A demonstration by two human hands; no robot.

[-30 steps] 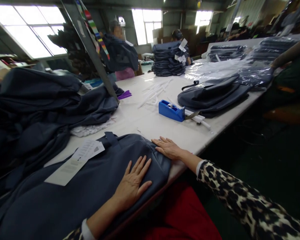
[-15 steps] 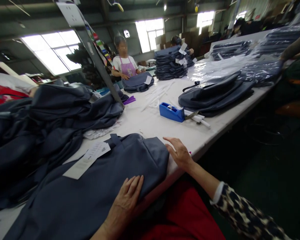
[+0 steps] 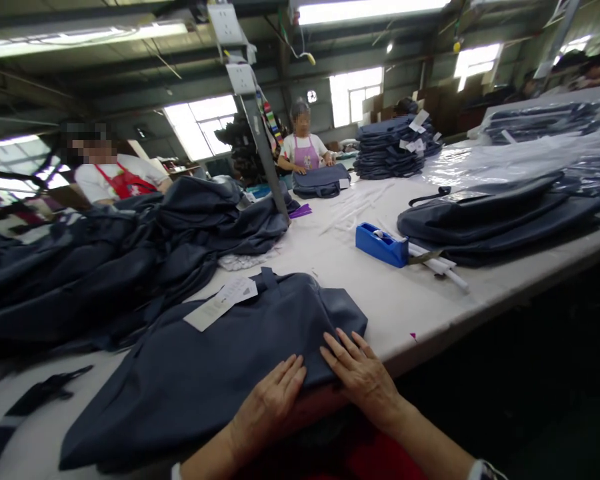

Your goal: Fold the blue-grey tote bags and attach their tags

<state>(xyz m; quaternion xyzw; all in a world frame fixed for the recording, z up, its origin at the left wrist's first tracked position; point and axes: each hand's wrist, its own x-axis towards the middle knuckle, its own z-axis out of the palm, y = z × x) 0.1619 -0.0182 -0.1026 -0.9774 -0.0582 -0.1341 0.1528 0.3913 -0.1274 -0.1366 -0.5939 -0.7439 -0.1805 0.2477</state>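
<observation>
A dark blue bag lies flat on the white table in front of me, with a white paper tag on its upper side. My left hand rests on the bag's near edge, fingers stretched out and close together. Beside it, my right hand lies flat on the bag's near right corner with fingers spread. Neither hand holds anything.
A heap of dark blue bags fills the table's left. A blue tape dispenser and white strips lie mid-table, flat bags to the right, a tall stack behind. Two people work at the far side.
My right hand came back from the table beside the bag onto its near corner, next to my left hand. The view tilted up and shifted left.
</observation>
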